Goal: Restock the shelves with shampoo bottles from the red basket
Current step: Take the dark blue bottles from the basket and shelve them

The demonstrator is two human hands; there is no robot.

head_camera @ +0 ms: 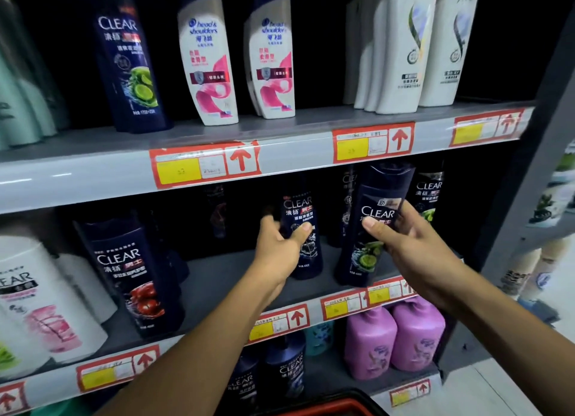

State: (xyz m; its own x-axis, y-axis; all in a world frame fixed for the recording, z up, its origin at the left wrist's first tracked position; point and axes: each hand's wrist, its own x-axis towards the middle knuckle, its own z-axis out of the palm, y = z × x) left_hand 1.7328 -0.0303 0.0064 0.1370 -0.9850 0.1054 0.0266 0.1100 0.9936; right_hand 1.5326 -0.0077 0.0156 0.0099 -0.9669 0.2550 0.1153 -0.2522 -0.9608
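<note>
My right hand [404,244] grips a dark navy CLEAR shampoo bottle with a lime picture [371,225], held upright at the front edge of the middle shelf [224,278]. My left hand [280,247] wraps its fingers and thumb around another navy CLEAR bottle [303,232] standing further back on that shelf. More dark CLEAR bottles [429,194] stand behind in the shadow. The red basket's rim [329,408] shows at the bottom edge.
A CLEAR bottle with red fruit [133,278] and white bottles [40,300] stand at the left of the middle shelf. The top shelf [280,154] carries a CLEAR bottle, Head & Shoulders and white bottles. Purple bottles [395,337] sit on the shelf below.
</note>
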